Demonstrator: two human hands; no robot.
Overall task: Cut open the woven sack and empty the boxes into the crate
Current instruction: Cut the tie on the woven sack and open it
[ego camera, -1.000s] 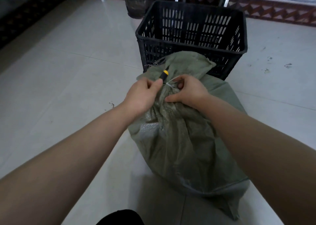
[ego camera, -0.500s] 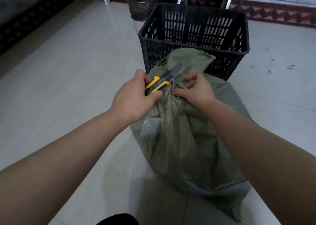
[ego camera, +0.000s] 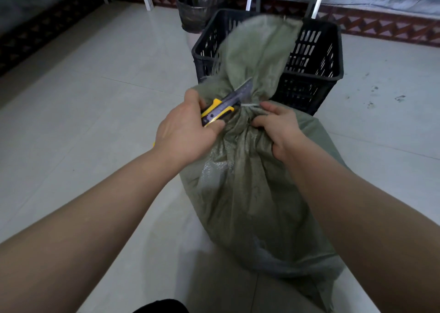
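Pale floor tiles (ego camera: 95, 112) carry the green woven sack (ego camera: 247, 193) upright before the black slatted crate (ego camera: 314, 74), where my left hand (ego camera: 185, 134) clamps a yellow utility knife (ego camera: 223, 109), blade against the tied neck, while my right hand (ego camera: 278, 127) grips the bunched fabric just below the white tie (ego camera: 250, 105).

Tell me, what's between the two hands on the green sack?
In the head view, the sack's tied neck sits between the left hand and right hand. A white tie cinches it, and the knife blade lies against it.
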